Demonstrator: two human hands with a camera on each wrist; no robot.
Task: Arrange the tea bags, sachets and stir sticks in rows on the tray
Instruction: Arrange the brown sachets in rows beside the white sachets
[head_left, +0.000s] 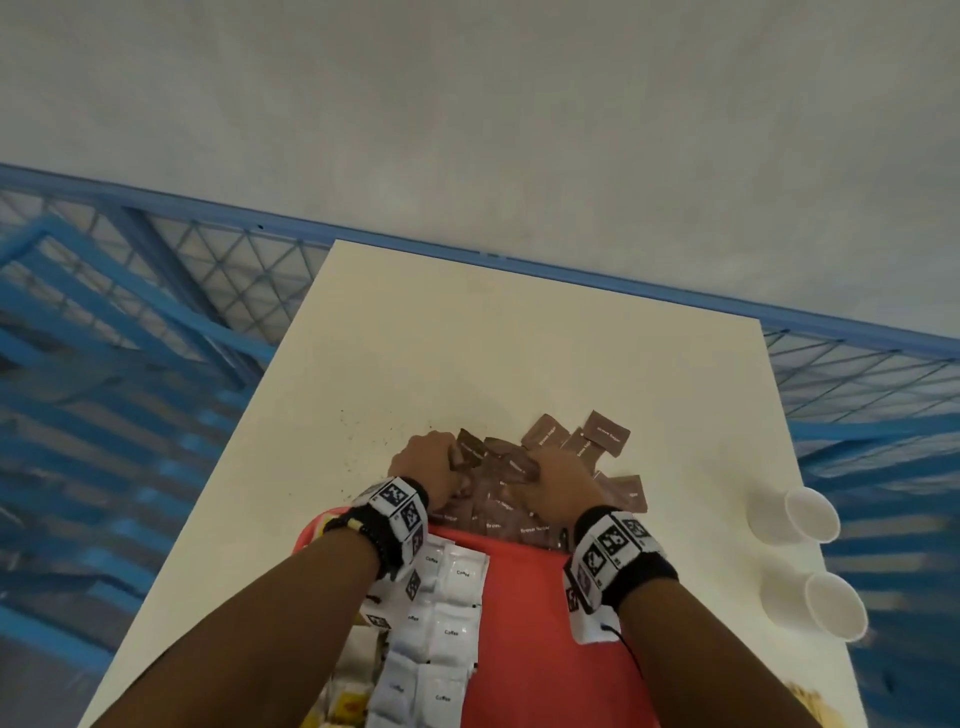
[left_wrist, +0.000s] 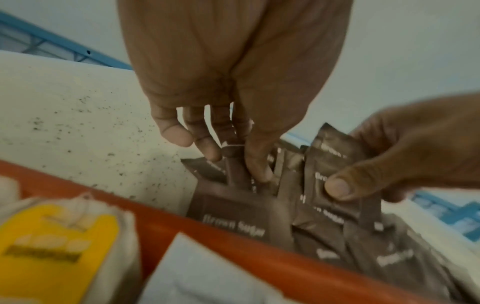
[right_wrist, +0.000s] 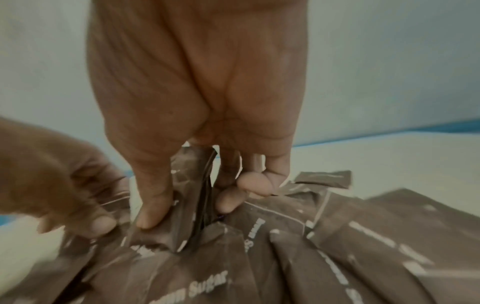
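Both hands — the left hand (head_left: 423, 465) and right hand (head_left: 558, 480) — pinch brown sugar sachets (head_left: 605, 434) from a heap on the surface just beyond the red tray (head_left: 524, 597) — light, slippery, limp packets best taken by their edges.

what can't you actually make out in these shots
- Stir sticks: none clearly visible in any view; only a blurred yellowish patch at the head view's bottom right edge.
- Brown sugar sachets: count unknown; both the left hand and right hand cover the pile.
- Tea bags: tag print blurred in the left wrist view; forearm hides them in the head view.
- Red tray: near end cut off by the frame.
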